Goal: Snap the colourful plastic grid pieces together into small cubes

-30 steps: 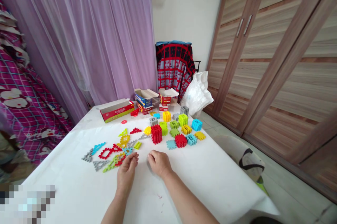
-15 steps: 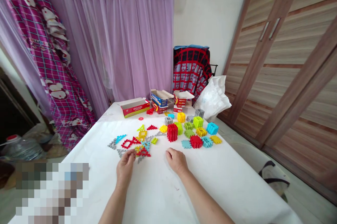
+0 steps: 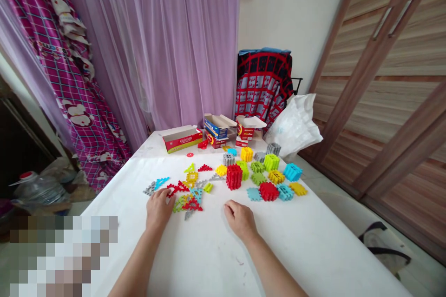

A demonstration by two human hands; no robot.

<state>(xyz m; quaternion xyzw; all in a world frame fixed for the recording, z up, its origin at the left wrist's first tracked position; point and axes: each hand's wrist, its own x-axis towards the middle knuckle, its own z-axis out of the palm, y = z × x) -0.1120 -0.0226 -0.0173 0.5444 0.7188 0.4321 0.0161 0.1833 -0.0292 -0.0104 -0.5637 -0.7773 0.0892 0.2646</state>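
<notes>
Before a hanging lilac fabric curtain (image 3: 181, 50) and left of a brown wood-panelled wardrobe (image 3: 404, 92) stood a white-covered worktop (image 3: 202, 255). At its left, the left hand (image 3: 158, 207) reached a red openwork plastic piece (image 3: 172, 187), its bent fingers at the near edge; whether they gripped it could not be told. Flat coloured plastic pieces (image 3: 193, 203) lay just beside. The right hand (image 3: 240, 218), its fingers curled narrow, lay nearer than a tall red plastic block (image 3: 234, 177). Farther back stood an open red-and-green cardboard box (image 3: 184, 141) and an open blue cardboard box (image 3: 216, 128), their contents hidden.
</notes>
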